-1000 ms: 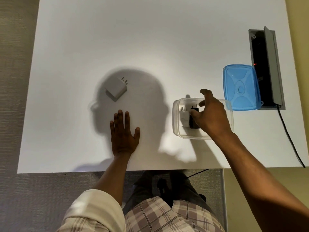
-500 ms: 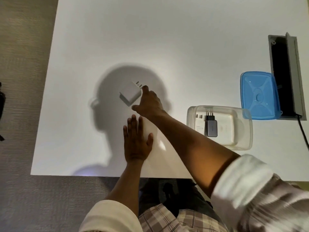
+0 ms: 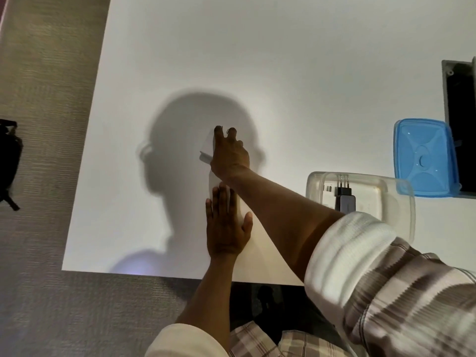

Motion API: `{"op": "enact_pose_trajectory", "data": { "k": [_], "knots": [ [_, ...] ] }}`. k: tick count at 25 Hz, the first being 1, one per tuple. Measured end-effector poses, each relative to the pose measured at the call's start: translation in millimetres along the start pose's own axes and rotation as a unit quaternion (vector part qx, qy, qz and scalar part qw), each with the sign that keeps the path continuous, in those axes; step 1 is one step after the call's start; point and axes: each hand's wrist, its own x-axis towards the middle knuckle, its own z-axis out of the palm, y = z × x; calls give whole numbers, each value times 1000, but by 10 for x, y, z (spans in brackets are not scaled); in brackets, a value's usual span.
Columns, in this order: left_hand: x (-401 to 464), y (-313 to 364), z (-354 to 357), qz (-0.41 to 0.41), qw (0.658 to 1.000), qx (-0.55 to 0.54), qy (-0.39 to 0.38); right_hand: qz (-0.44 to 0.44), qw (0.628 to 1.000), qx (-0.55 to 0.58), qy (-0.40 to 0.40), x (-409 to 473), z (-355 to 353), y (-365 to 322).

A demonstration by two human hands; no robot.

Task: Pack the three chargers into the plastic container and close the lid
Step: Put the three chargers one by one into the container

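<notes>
My right hand [image 3: 230, 153] reaches across to the table's middle and covers a white charger [image 3: 206, 150], fingers curled over its edges; only its left side and prong tips show. My left hand [image 3: 226, 225] lies flat and spread on the table just below, holding nothing. The clear plastic container [image 3: 391, 191] stands open to the right with a black charger [image 3: 344, 199] and a white charger [image 3: 327, 193] inside. The blue lid [image 3: 425, 157] lies beyond it at the right.
A white table [image 3: 283, 60] carries everything; its front edge runs just below my left hand. An open dark cable box [image 3: 461, 104] is sunk into the table at the far right, partly under the lid. A black bag [image 3: 9, 161] sits on the carpet at left.
My right hand left the container, crossed to the left and has now closed over the white charger. My left hand stayed flat. The camera view shifted left.
</notes>
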Motion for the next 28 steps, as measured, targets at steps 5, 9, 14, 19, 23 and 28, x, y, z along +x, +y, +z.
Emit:
{"op": "enact_pose_trajectory", "data": {
  "k": [5,9,14,19,23,28],
  "knots": [
    [16,-3,13,5,1000,-5,14,-14,1000,-12,-15,9,-36,58],
    [23,-6,29,-6,1000,-5,-3,4,1000,8,9,10,24,22],
    [11,-16,1,2,1000,1,-12,-8,1000,-9,8,-25,32,82],
    [18,-37,76,-5,1000,3,4,-15,1000,-11,17,-78,65,182],
    [21,-71,162,7,999,8,43,-16,1000,-3,23,-115,22,282],
    [39,-84,166,12,999,18,44,-17,1000,17,14,-392,-190,487]
  ]
}}
